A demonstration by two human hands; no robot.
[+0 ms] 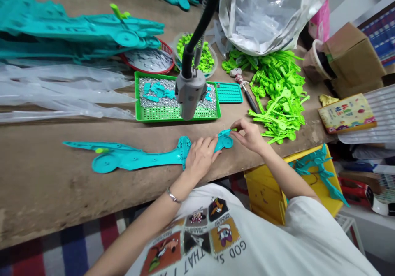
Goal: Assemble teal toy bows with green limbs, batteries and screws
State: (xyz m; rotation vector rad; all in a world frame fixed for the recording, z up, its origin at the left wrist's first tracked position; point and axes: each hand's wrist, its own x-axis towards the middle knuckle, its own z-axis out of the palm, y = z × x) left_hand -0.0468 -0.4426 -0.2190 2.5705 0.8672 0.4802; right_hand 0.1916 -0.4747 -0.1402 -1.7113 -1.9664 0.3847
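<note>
- Fingers of the right hand (249, 136) pinch a small lime-green part (234, 129) at the right tip of a long teal piece (154, 158), just right of the frame's centre.
- Left hand (201, 154) lies palm down across the same piece near its right end, thumb pointing right; whether its fingertips grip the far edge I cannot tell.
- Long teal piece lies roughly level on the brown table (46, 193), from left of centre to the right hand; a second lime-green part (101, 150) sits near its left end.
- Green tray (182, 114) above it, mid-frame, bears teal bits (159, 89) on silvery granules; a grey hanging tool (191, 91) partly covers it.
- Lime-green pile (280, 95) upper right, above the right hand, with a black-handled tool (251, 100) beside it.
- Teal stack (68, 31) upper left, translucent strips (61, 86) below.
- Yellow box (265, 193) lower right, teal parts (331, 181) at it.
</note>
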